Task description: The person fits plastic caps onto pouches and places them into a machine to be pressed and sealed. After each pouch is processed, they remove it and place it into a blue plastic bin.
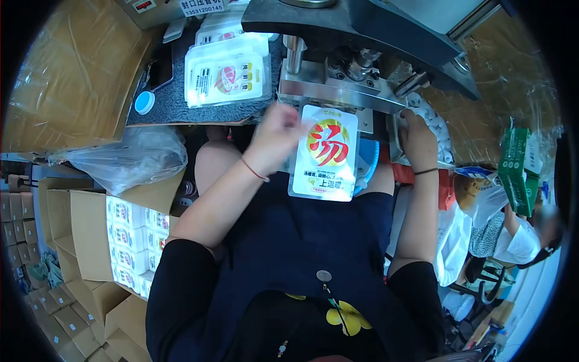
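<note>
Sealing machine (362, 30): across the top, dark arm above a metal bar.
Cardboard box (90, 235): low on the left, flaps open, packed with small white cartons.
Pouch stack (226, 75): on a grey mat, left of the machine.
Pouch (325, 154): white, red character on a yellow disc; upright over the lap, top edge at the metal bar.
Left hand (274, 136): fingers closed, pinching the pouch's upper left edge.
Right hand (419, 142): curled against the machine beside the pouch's upper right corner; hold on anything impossible to tell.
Blue cap (145, 102): at the mat's left edge.
</note>
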